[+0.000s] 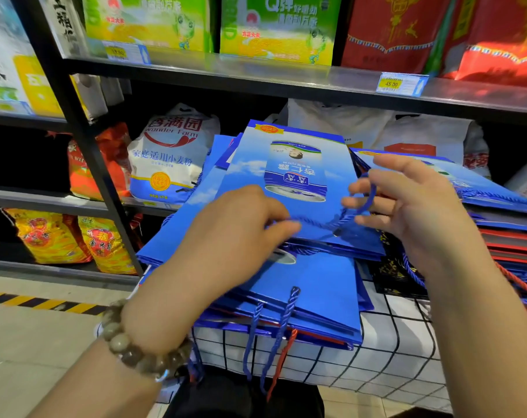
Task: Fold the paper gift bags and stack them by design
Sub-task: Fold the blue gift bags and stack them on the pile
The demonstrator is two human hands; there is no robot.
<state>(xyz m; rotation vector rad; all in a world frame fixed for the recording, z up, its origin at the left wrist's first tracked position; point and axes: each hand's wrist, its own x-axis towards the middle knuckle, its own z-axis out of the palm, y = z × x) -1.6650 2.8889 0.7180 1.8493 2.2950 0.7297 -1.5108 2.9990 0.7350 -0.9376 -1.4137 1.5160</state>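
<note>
Left hand [226,236] pinches, right hand [413,206] hooks the limp cord [319,223]; the light, glossy bag [289,152] likely handles best by its edges.

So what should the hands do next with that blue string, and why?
Probably tuck the blue rope handle flat against the top blue gift bag. That bag lies folded on the blue stack, yet the left hand pinches the rope and the right hand hooks its loop.
</note>
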